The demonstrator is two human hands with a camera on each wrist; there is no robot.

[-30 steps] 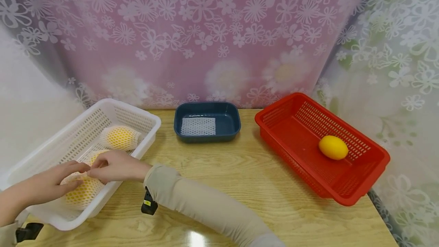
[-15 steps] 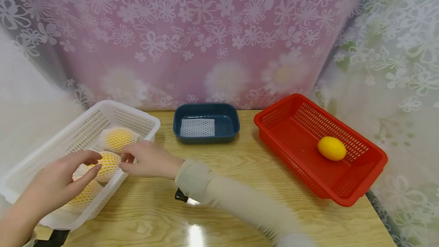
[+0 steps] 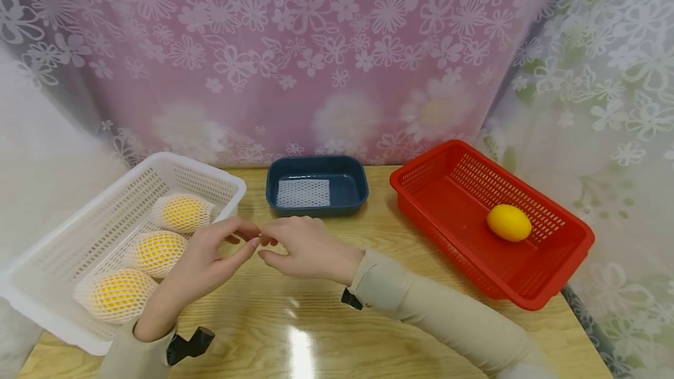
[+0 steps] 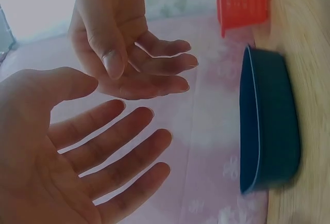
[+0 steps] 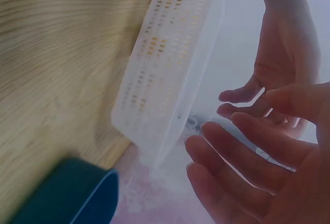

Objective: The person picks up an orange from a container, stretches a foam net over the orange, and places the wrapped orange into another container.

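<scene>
My left hand [image 3: 210,259] and right hand [image 3: 308,250] hover over the table, fingertips close together. The left wrist view shows both palms with loosely spread fingers and nothing held. To the left, the white basket [image 3: 113,206] holds three yellow fruits in white foam nets: a far one [image 3: 186,213], a middle one [image 3: 160,253] and a near one [image 3: 122,296]. The left forearm passes in front of the basket's right edge. A bare yellow lemon-like fruit [image 3: 509,223] lies in the red basket [image 3: 447,209] at the right.
Behind the hands stands a small dark blue tray [image 3: 344,195] with a flat white foam net [image 3: 303,193] in it. The wooden table [image 3: 379,303] ends at a flowered pink curtain [image 3: 337,75] at the back.
Both hands have left the netted fruits in the white basket and moved right, over the table. Their fingers have loosened. The fruits in the white basket are now more fully visible.
</scene>
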